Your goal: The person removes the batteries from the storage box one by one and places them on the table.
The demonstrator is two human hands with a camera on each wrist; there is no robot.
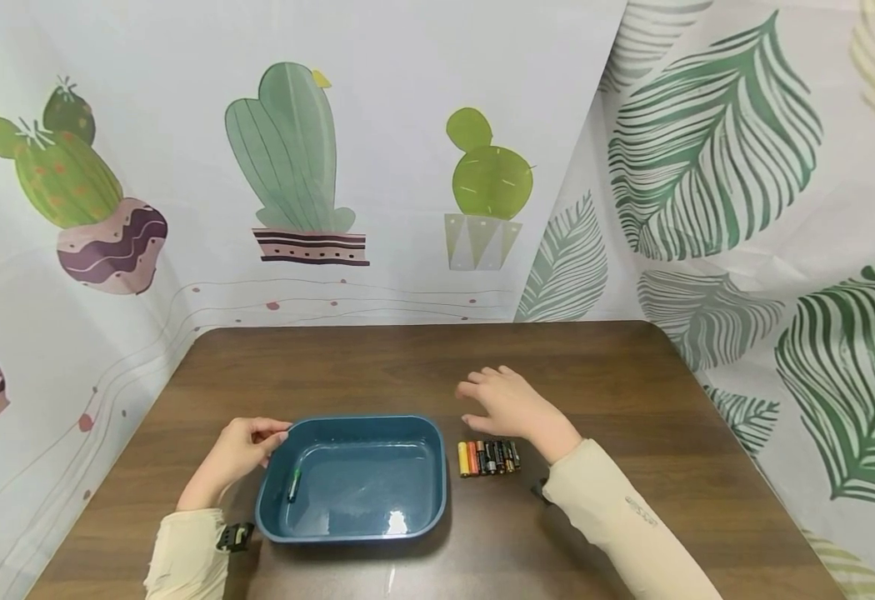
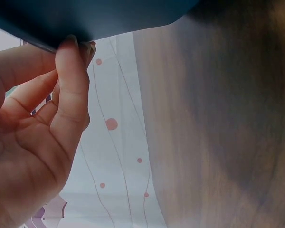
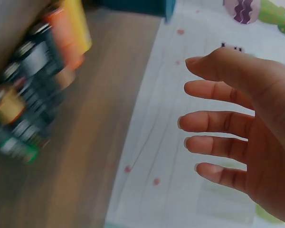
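Note:
A deep blue rectangular dish [image 1: 366, 477] sits on the table, with one dark battery with a green end [image 1: 294, 485] lying inside near its left wall. My left hand [image 1: 241, 452] pinches the dish's rim at the far left corner; the left wrist view shows its thumb and fingers [image 2: 72, 71] at the dark blue edge. To the right of the dish lies a tight row of several batteries [image 1: 488, 458], yellow and orange at the left end, mostly black beyond. Just past that row hovers my right hand [image 1: 508, 406], its fingers spread apart and slightly bent, holding nothing.
The brown wood table [image 1: 602, 375] extends around the dish and batteries. Behind it hangs a white cloth [image 1: 400, 167] printed with cacti and leaves. A dark band with a buckle [image 1: 236, 537] is on the left wrist.

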